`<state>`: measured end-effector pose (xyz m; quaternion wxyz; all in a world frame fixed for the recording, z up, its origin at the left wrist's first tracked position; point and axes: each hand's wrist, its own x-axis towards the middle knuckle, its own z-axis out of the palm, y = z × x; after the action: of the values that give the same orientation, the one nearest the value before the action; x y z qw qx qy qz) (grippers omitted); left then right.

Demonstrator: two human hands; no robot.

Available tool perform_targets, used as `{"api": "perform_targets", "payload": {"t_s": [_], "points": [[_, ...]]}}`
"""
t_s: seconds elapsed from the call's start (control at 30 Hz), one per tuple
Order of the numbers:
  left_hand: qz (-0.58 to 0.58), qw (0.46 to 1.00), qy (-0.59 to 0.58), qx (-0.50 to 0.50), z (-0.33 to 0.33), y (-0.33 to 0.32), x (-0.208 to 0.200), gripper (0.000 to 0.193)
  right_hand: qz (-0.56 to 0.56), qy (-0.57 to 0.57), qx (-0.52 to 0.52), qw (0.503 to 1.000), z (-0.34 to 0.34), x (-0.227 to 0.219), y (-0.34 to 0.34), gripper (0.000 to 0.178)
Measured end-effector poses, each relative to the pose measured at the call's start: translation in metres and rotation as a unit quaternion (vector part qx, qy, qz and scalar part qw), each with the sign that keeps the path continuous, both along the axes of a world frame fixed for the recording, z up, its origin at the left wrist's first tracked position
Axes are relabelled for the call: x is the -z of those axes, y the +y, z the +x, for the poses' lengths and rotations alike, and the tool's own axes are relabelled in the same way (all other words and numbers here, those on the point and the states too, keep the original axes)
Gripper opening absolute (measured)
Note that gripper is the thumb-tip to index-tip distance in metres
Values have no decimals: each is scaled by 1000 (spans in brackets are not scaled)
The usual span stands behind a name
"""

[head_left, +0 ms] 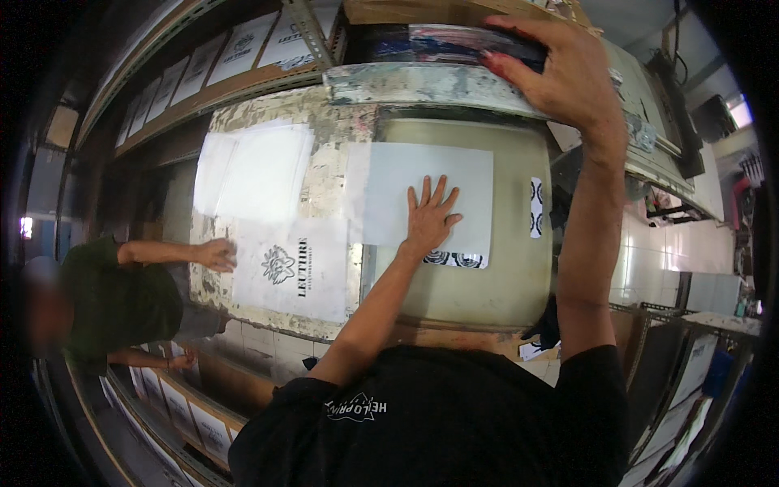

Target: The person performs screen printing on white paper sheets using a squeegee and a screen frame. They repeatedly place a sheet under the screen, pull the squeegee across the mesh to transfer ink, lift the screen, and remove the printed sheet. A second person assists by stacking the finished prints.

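My left hand point(434, 215) lies flat with fingers spread on a pale blue-grey sheet point(389, 191). That sheet rests on a yellowish-green board point(519, 280), over black-and-white patterned pieces point(469, 260) that peek out at its lower edge. At the far side, my right hand point(568, 77) grips the right end of a dark bar point(454, 42) smeared with red, white and blue ink; thumb and fingers are on opposite sides of it. Its fingertips are stained red. Just in front of the bar runs a whitish, paint-spattered rail point(422, 85).
At left, a co-worker's hand point(217, 255) touches a printed white sheet point(284, 272) on a paint-worn table point(219, 122). Blank white sheets point(264, 170) lie beyond. Metal shelves point(304, 28) hold printed sheets point(243, 49). More racks point(698, 365) stand at right.
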<state>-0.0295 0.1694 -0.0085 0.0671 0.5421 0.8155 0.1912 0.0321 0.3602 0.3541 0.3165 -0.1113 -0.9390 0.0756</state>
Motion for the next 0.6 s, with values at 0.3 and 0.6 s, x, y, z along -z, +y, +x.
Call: {"api": "perform_targets", "payload": {"t_s": [0.3,0.6], "points": [[-32,999,-14,35,50,70,0,65,-60,4,-46,997,1,-16,-6,39],[-17,998,-27,60,73,57,-5,66,-60,-15,-31,998,1,-13,-4,41]]}}
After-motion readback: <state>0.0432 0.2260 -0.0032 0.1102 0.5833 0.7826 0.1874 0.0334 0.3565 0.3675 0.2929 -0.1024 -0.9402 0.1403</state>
